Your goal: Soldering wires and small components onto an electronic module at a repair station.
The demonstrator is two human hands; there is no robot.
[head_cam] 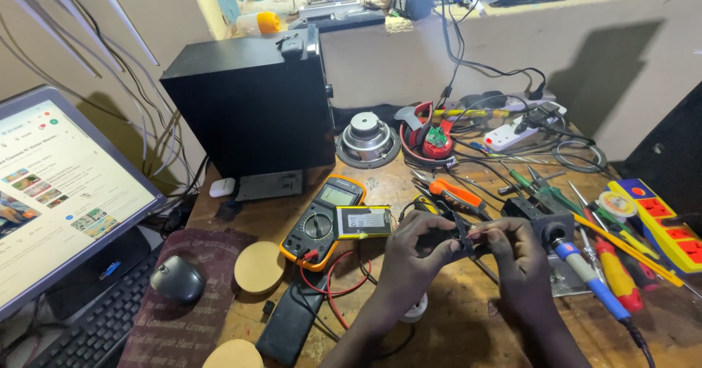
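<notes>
My left hand [413, 254] and my right hand [515, 254] meet over the wooden workbench [468, 324], both pinching a small black part [464, 238] between their fingertips. What the part is cannot be made out. Just left of my left hand lies a flat silver battery pack [363, 222] resting on a yellow multimeter [322, 220], whose red lead [344, 284] curls beneath my left wrist. An orange-handled tool [455, 192] lies just beyond my hands.
A black speaker box [252, 104] stands at the back left, a loose speaker driver [367, 139] beside it. A laptop [58, 192], mouse [177, 278], soldering iron with blue grip [589, 276], screwdrivers [618, 276] and a yellow power strip [662, 222] crowd the bench.
</notes>
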